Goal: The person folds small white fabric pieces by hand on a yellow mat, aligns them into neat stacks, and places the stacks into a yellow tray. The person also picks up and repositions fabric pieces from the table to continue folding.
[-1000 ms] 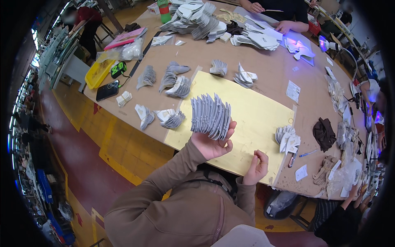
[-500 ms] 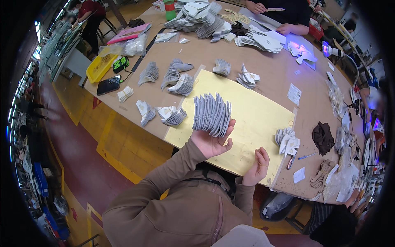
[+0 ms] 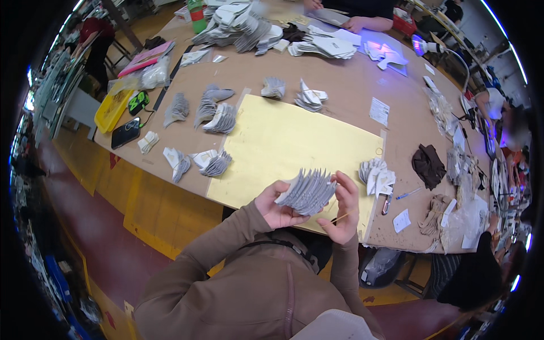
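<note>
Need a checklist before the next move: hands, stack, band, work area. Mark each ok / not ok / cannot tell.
1. Left hand supporting the grey stack: ok, thumb at its left end.
2. Right hand touching the stack: cannot tell; fingers are close by its right end.
3. Thin yellowish band at the right hand: ok, visible on the thumb side.
4. Stack's upper edges flush: not ok, tips fan apart.
5. Blue pen off the yellow sheet: ok, lies to its right.
</note>
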### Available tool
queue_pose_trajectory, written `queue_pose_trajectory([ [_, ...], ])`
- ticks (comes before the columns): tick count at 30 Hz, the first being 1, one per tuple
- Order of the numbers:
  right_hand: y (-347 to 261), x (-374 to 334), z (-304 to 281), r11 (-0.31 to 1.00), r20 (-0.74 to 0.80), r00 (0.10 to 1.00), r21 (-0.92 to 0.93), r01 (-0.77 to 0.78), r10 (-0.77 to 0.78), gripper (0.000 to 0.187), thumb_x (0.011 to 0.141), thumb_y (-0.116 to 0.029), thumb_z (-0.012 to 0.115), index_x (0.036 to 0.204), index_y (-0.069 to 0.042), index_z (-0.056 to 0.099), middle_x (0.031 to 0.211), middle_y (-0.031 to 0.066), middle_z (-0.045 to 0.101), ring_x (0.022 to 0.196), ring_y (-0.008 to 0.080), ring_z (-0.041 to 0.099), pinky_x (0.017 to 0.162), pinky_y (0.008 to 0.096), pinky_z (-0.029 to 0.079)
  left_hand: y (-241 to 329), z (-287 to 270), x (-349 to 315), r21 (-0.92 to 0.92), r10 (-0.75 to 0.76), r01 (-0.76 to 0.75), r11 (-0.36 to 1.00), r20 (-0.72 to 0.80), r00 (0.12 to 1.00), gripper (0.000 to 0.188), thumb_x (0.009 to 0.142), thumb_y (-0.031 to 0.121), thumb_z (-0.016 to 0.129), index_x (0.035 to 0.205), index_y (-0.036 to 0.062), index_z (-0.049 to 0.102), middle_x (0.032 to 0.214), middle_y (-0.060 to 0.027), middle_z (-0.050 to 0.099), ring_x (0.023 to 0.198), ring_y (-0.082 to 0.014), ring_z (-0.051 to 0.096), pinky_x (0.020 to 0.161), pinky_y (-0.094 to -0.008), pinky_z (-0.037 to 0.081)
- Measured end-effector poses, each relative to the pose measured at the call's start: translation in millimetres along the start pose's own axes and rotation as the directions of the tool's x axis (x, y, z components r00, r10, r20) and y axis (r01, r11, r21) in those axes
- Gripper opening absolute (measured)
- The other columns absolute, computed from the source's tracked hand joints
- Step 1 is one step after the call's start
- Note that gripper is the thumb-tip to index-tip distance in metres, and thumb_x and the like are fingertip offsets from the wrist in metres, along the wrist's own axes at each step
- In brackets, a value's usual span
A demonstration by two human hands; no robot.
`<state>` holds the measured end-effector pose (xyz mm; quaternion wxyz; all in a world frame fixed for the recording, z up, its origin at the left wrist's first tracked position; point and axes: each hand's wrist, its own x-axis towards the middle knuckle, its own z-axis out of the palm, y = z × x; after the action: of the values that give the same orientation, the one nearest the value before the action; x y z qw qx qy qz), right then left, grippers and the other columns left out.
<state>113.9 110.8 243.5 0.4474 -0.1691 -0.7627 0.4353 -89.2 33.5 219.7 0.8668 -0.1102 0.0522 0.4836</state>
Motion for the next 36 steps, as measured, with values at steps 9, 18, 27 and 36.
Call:
queue_pose_trajectory([
  [9, -7.8, 15.5, -7.6, 0.958, 0.325, 0.94, 0.287, 0.009, -0.106, 0.06, 0.078, -0.006, 0.074, 0.135, -0.009, 0.055, 0.14, 0.0285, 0.044, 0.128, 0.0423, 0.048, 0.104, 0.0453, 0.042, -1.1, -33.9, -3.9, 0.017, -0.166, 0.168, 0.986, -0.086, 0.982, 0.055, 0.09, 0.022, 0.058, 0.137, 0.0005, 0.04, 0.132, -0.0216, 0.052, 0.121, -0.0369, 0.056, 0.099, -0.0536, 0.051],
  [18, -21.1, 25.1, -12.6, 0.98, 0.349, 0.928, 0.185, 0.069, -0.131, 0.057, 0.078, -0.01, 0.073, 0.132, -0.013, 0.058, 0.138, 0.0184, 0.05, 0.122, 0.0362, 0.054, 0.098, 0.0439, 0.048, 4.7, -7.2, 2.4, 0.613, -0.033, 0.134, 0.778, -0.173, 0.984, 0.062, 0.084, 0.027, 0.061, 0.137, 0.0002, 0.043, 0.13, -0.0173, 0.054, 0.117, -0.0295, 0.058, 0.096, -0.0431, 0.053],
  [27, -50.7, 45.8, 4.9, 0.867, 0.628, 0.749, -0.236, 0.44, -0.21, 0.044, 0.078, -0.016, 0.068, 0.119, -0.002, 0.063, 0.119, 0.0121, 0.062, 0.105, 0.0265, 0.062, 0.088, 0.0372, 0.052, -1.0, -14.3, 33.7, 0.958, 0.305, -0.2, 0.205, 0.132, 0.943, 0.028, 0.094, 0.01, 0.058, 0.117, -0.0052, 0.059, 0.107, -0.0097, 0.065, 0.098, -0.0144, 0.062, 0.086, -0.0302, 0.053],
  [36, -55.7, 29.3, 25.3, 0.926, 0.541, 0.764, 0.078, 0.369, -0.351, 0.037, 0.082, -0.009, 0.064, 0.117, 0.002, 0.063, 0.111, 0.0125, 0.066, 0.095, 0.0236, 0.065, 0.08, 0.0365, 0.053, 21.7, 16.8, 58.8, 0.189, 0.358, -0.322, 0.928, -0.213, 0.909, 0.051, 0.091, 0.027, 0.067, 0.127, -0.0036, 0.047, 0.127, -0.018, 0.052, 0.119, -0.0303, 0.052, 0.1, -0.047, 0.048],
])
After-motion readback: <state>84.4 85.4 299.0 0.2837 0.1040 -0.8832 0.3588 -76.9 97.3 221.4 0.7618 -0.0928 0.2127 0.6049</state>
